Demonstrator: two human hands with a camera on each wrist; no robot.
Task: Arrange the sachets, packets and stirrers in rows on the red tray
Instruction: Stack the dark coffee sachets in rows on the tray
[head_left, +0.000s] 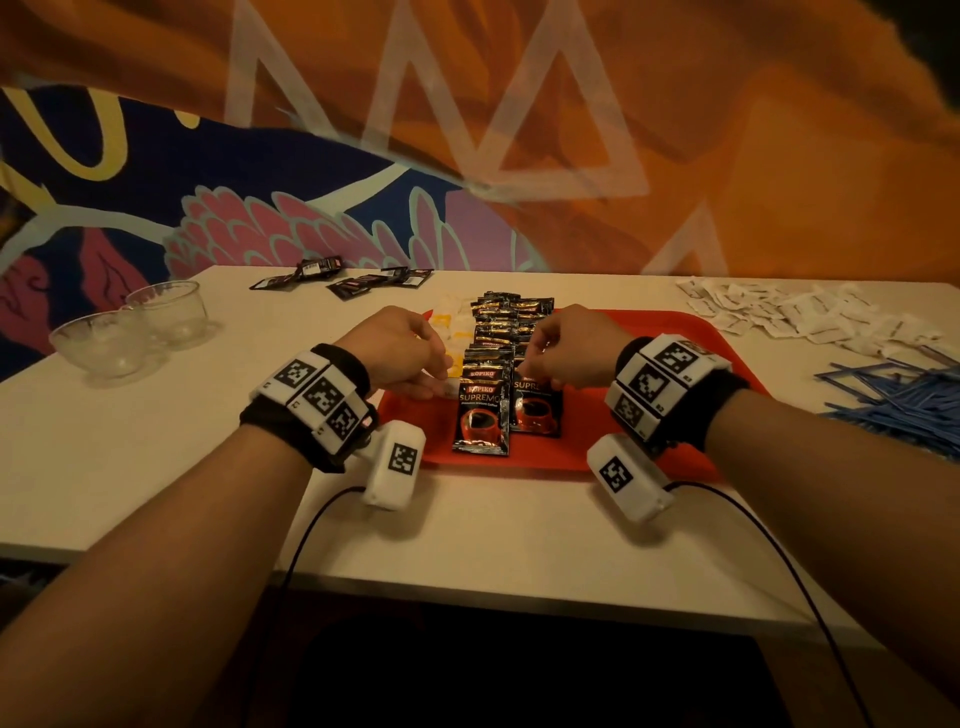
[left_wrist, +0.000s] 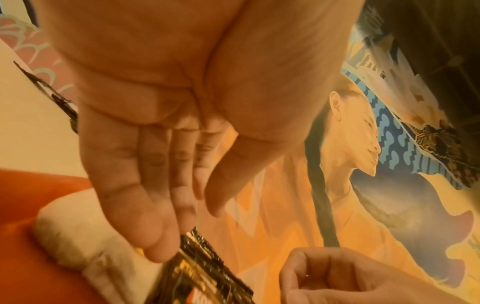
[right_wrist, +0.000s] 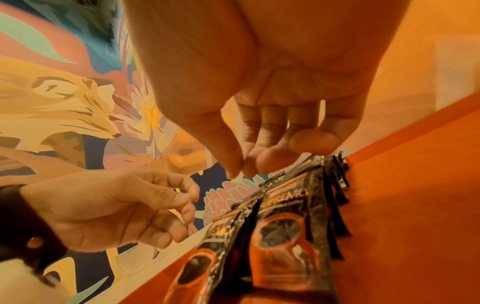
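The red tray (head_left: 649, 332) lies mid-table. On it, black Kopiko coffee packets (head_left: 480, 415) overlap in two rows running away from me, and white and yellow sachets (head_left: 457, 322) lie in a column at their left. My left hand (head_left: 431, 358) hovers over the sachet column with relaxed fingers and holds nothing; in the left wrist view its fingertips (left_wrist: 155, 246) are just above a black packet (left_wrist: 202, 267). My right hand (head_left: 540, 353) hovers over the right packet row. In the right wrist view its thumb and fingertips (right_wrist: 233, 170) meet just above the packets' (right_wrist: 285, 226) top edges, with nothing visible between them.
More black packets (head_left: 363, 280) lie loose at the table's far edge. A heap of white sachets (head_left: 805, 317) and a pile of blue stirrers (head_left: 904, 400) sit to the right. Two clear cups (head_left: 104, 343) stand at the left. Wrist-camera cables hang over the near edge.
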